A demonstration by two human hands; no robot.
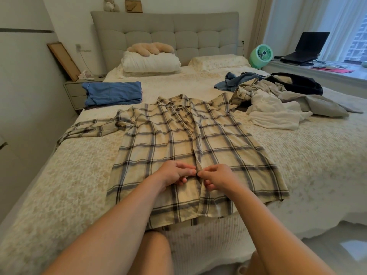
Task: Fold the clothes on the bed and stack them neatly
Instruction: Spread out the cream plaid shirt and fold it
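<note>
left hand (174,174), right hand (215,178) pinch placket | plaid shirt (190,147) lengthwise (collar toward headboard)

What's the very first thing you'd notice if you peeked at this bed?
The big plaid shirt spread flat across the middle of the bed, with the left hand and right hand pinching its front edges together. Then the messy clothes pile on the right, and the folded blue garment on the left.

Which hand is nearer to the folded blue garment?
Left. The left hand pinches the plaid shirt on the side toward the folded blue garment; the right hand is farther away.
</note>
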